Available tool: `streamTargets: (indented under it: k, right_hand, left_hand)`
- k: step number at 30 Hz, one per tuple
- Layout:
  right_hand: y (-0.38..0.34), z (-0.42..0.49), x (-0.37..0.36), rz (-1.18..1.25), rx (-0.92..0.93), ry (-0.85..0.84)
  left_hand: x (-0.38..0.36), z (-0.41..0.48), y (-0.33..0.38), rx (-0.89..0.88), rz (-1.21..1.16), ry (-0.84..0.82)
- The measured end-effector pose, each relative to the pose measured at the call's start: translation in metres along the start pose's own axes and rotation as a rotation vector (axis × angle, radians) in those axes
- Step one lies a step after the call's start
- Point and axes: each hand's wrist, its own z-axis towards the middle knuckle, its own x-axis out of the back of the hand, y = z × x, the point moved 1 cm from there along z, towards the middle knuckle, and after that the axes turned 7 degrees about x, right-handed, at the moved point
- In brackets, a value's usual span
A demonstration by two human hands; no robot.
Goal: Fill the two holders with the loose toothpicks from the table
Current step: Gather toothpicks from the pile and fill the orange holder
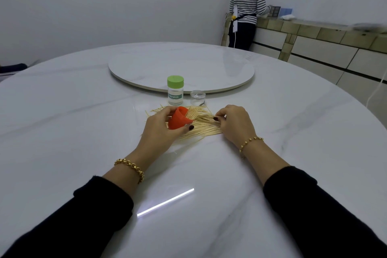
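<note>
Loose toothpicks (204, 129) lie in a fanned heap on the white surface (83, 132), under our 2 hands and just in front of the green-lidded holder (175, 90) and a small clear container (198, 97). Our left grip (161, 128) curls round the orange holder (178, 121), which is tilted with a bundle of picks in its mouth. Our right grip (234, 123) pinches a few toothpicks at the heap's right edge.

We found the toothpicks (204, 126) on the desk (83, 132), before the turntable (182, 65); the capped holder (175, 90) stood just behind them, a small jar (198, 97) at its right.
</note>
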Motion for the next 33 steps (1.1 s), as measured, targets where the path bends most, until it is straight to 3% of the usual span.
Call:
streamTargets:
  k: [18, 28, 33]
  right_hand:
    - [-0.011, -0.002, 0.004, 0.036, 0.184, 0.342]
    - [-0.019, -0.003, 0.007, 0.004, 0.327, 0.428]
    - [-0.023, -0.002, 0.007, -0.131, 0.447, 0.424]
  left_hand:
    - [0.002, -0.002, 0.003, 0.005, 0.005, -0.002]
    - [0.002, -0.002, 0.003, 0.005, -0.005, 0.002]
    - [0.001, -0.002, 0.003, -0.003, -0.002, -0.002]
